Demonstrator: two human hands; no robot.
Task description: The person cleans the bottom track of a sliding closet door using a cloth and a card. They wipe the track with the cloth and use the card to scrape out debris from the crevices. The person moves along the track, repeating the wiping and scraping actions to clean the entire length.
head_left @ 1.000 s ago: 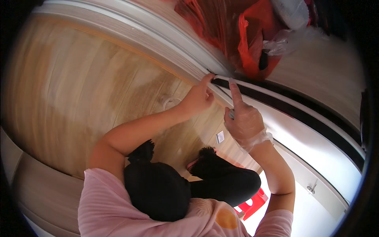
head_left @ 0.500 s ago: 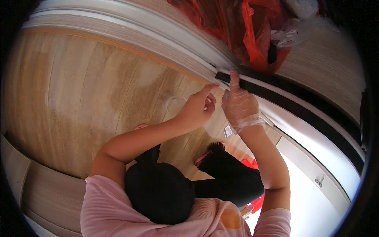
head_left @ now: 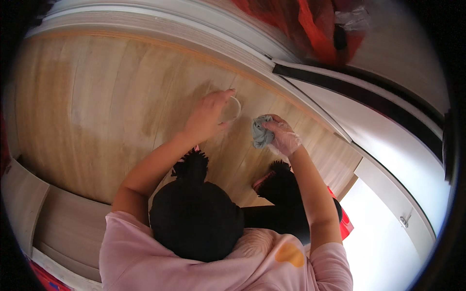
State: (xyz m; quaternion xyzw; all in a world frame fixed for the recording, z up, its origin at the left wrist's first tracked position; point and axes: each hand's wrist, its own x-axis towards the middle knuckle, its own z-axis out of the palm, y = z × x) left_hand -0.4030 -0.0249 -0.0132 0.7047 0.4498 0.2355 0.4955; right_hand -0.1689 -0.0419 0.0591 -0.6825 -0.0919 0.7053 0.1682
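Left hand (head_left: 209, 116) curls round a small white ring (head_left: 235, 107) on the wood floor (head_left: 97, 111), steadying it. Gloved right hand (head_left: 284, 138) bunches a grey cloth (head_left: 261, 132) tight, for wiping probably.

I have my bare left hand (head_left: 208, 116) stretched forward, fingers curled, while my gloved right hand (head_left: 281, 136) is bunched closed just beside it, both forearms extended.

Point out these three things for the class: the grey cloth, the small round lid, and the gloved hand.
grey cloth (head_left: 261, 133), head view, on the bunched middle of the cloth.
small round lid (head_left: 235, 107), head view, on its visible rim beside the left hand's fingers.
right hand (head_left: 284, 137), head view, on the back of the clear glove.
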